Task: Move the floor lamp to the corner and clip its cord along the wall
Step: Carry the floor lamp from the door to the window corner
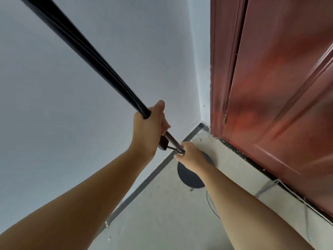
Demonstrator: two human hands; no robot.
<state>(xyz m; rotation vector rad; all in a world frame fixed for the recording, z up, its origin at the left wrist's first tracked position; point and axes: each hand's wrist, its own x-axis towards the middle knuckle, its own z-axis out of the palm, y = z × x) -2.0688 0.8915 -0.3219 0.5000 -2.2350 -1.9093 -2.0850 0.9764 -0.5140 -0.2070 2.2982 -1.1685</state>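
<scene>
Both hands are closed around the pole (86, 56) of the floor lamp: the left hand (149, 127) wraps the dark upper section, and the right hand (191, 156) grips the thinner metal part just below it, lower down the pole. A small bracket or fitting (164, 144) sticks out between the two hands; what it does is not clear. Directly under the right hand the round dark base (191, 177) sits on or just above the floor (162, 222); which of the two cannot be told, since the hand hides the joint. The base is close to the corner where the pale wall (72, 123) beyond the left hand meets the narrow return beside the red door (279, 87), which runs off past the right hand. The moving step looks nearly finished, with perhaps a last nudge into the corner and setting the pole upright left to do. The thin dark cord (210, 206) trails loose across the floor behind the right forearm, not against any wall, and no clips show, so the clipping seems not yet begun.
</scene>
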